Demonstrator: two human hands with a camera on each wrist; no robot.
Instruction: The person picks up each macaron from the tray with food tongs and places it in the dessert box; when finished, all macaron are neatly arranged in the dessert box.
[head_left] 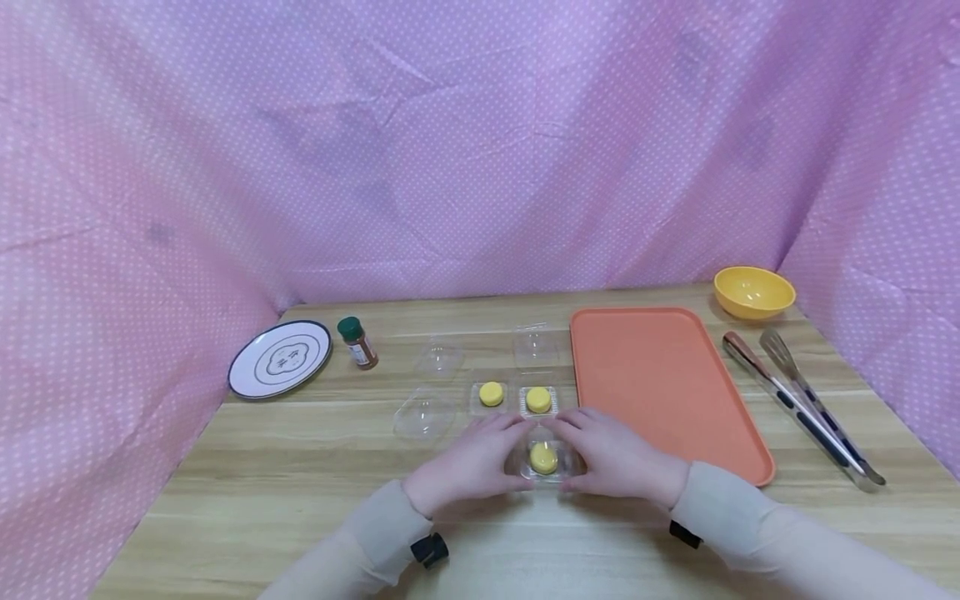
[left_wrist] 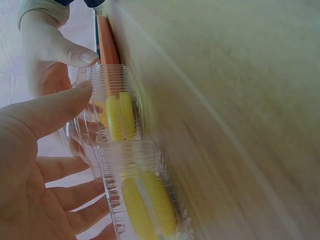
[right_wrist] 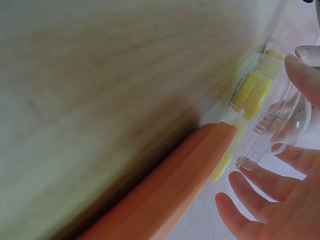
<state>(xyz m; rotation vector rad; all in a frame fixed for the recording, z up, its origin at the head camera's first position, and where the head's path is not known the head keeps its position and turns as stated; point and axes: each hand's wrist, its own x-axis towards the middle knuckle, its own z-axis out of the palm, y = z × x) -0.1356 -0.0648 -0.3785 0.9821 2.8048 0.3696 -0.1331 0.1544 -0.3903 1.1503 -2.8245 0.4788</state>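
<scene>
My left hand [head_left: 486,454] and right hand [head_left: 618,454] face each other around the nearest clear plastic box base, which contains a yellow macaron [head_left: 543,458]. Between them they hold a clear domed lid [right_wrist: 296,122] by its sides, thumbs toward me and fingers curving along the far side. In both wrist views the lid sits close over the ridged box base [left_wrist: 107,77]. Just beyond my fingertips are a second yellow macaron [head_left: 538,400] and, to its left, a third macaron [head_left: 491,393], each in a clear base.
Loose clear lids [head_left: 424,412] lie to the left and behind the macarons. An orange tray [head_left: 652,367] is right of the boxes. Farther right are tongs [head_left: 795,408], a slotted turner [head_left: 813,400] and a yellow bowl [head_left: 753,293]. A plate [head_left: 279,358] and spice jar [head_left: 357,342] stand left.
</scene>
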